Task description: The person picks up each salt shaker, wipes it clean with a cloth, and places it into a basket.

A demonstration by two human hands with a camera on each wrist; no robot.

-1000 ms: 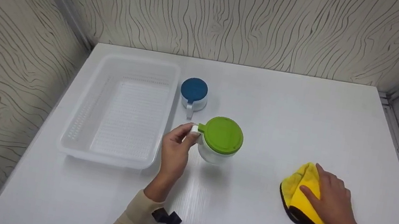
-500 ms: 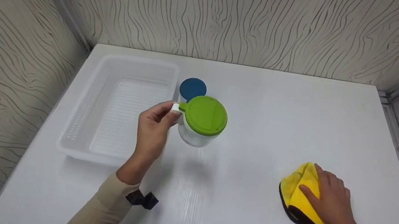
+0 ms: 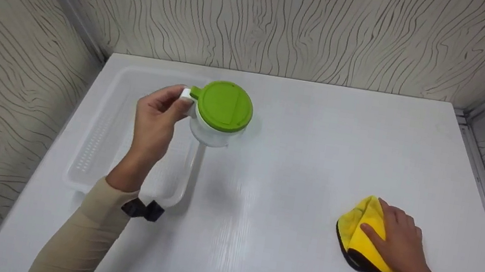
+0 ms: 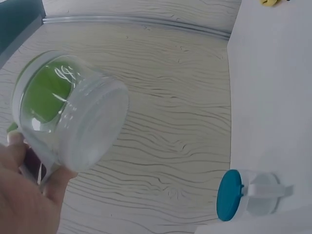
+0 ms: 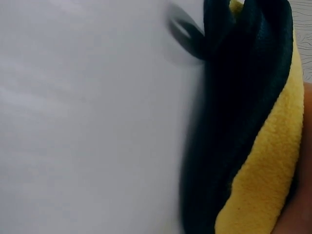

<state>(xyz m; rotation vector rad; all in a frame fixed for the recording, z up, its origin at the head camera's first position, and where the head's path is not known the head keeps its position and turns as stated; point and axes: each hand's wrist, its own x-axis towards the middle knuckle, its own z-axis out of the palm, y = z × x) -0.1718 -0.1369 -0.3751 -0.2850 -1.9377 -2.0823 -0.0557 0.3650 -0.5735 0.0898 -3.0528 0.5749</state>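
Observation:
Up off the table, my left hand [image 3: 154,124] pinches the white handle of a clear jar with a green lid [image 3: 225,106]. In the left wrist view this jar [image 4: 92,117] is tilted and its base shows. My right hand [image 3: 403,242] grips a yellow cloth [image 3: 371,229] with black edging on the table at the right. The right wrist view shows the folded cloth [image 5: 265,170] close up, with its small loop sticking out. A second jar with a blue lid [image 4: 229,195] stands in the left wrist view; the green-lidded jar hides it in the head view.
A white plastic basket [image 3: 189,178] stands on the left of the white table [image 3: 273,248], partly behind my left hand and arm. Patterned wall panels [image 3: 289,22] enclose the table at the back and sides.
My left hand has carried the green-lidded jar up, left and toward the back, until it covers the blue-lidded one in the head view. The right hand and cloth have stayed in place.

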